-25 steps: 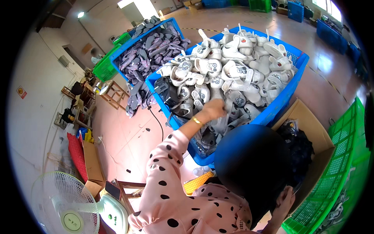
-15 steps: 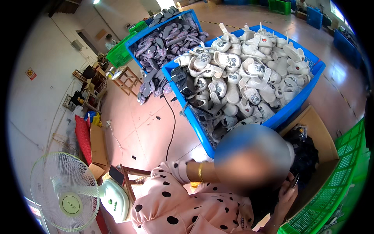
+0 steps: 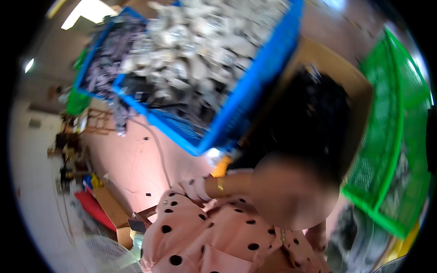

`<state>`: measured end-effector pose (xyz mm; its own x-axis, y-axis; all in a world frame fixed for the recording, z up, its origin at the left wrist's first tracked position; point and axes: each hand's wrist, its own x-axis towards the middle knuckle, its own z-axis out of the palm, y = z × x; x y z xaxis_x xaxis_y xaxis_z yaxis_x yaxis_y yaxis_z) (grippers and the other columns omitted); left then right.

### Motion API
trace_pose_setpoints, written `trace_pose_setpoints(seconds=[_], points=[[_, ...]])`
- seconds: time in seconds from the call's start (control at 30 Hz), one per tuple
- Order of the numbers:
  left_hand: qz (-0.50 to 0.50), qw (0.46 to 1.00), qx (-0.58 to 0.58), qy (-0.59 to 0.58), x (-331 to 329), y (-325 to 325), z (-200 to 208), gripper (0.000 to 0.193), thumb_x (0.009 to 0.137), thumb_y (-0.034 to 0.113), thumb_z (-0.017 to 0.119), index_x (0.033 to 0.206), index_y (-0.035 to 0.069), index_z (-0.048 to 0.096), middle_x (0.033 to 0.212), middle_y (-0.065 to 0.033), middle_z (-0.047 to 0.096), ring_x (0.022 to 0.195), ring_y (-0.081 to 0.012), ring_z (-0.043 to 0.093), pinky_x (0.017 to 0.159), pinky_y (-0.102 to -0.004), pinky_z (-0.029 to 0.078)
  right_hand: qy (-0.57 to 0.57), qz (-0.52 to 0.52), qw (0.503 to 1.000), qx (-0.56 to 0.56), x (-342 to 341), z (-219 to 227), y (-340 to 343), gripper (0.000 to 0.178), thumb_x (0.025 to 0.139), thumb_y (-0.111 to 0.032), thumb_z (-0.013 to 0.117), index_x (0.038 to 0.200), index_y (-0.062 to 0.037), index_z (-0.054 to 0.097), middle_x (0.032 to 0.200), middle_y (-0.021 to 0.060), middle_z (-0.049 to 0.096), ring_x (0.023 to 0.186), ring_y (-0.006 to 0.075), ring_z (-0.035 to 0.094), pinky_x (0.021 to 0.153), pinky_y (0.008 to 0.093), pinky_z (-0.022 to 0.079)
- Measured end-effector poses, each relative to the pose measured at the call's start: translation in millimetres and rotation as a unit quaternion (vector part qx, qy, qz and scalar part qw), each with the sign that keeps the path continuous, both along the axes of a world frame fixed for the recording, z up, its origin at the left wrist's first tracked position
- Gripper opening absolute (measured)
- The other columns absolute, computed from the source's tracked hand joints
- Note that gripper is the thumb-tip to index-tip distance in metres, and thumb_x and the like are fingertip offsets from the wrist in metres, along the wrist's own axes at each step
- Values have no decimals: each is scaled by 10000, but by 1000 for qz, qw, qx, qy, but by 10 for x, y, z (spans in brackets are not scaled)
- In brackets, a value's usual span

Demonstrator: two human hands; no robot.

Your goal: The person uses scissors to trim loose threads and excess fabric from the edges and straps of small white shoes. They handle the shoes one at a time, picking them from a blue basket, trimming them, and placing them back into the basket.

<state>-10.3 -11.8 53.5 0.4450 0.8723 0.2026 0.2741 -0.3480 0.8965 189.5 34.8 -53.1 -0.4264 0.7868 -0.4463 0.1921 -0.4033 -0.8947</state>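
My left forearm (image 3: 236, 184), with a gold bracelet, reaches rightward from a pink dotted sleeve (image 3: 195, 189). A round blurred patch covers my left hand, so its fingers and anything in them are hidden. The right arm (image 3: 317, 237) shows only in part below the same patch, and its hand cannot be made out. Just beyond the patch stands an open cardboard box (image 3: 363, 91) filled with dark black items (image 3: 309, 109), too smeared to name. It is what lies nearest to both arms.
A blue crate (image 3: 218, 125) heaped with white shoes (image 3: 200, 45) stands beyond the box. Behind it, another blue crate holds purple-grey slippers (image 3: 109, 59). Green crates (image 3: 387, 136) stand at the right. A fan (image 3: 109, 255) and a cardboard box (image 3: 111, 207) are at lower left.
The view has swung right and blurred, shifting the crates up and left and bringing the box of dark items nearer the middle. My right hand, earlier holding a small metal tool, is now hidden.
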Motion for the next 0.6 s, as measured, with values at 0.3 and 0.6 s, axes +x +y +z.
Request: trace_pose_setpoints(seconds=[0.3,0.6], points=[[-175,809,198,-525,545,90,315,255,870,182,678,972,-46,729,830,-103,650,761,-226,513,636,-300,391,101,45,992,-59,387,-322,162,332,895,-41,635,1220,21,602,1040,22,666,934,87,601,848,237,486],[66,990,-115,47,-189,-160,-353,261,828,144,695,1075,61,674,928,-102,665,1023,-192,581,805,-287,501,121,73,990,-26,492,-443,35,387,869,24,636,1253,5,597,1104,39,662,977,91,613,915,247,495]])
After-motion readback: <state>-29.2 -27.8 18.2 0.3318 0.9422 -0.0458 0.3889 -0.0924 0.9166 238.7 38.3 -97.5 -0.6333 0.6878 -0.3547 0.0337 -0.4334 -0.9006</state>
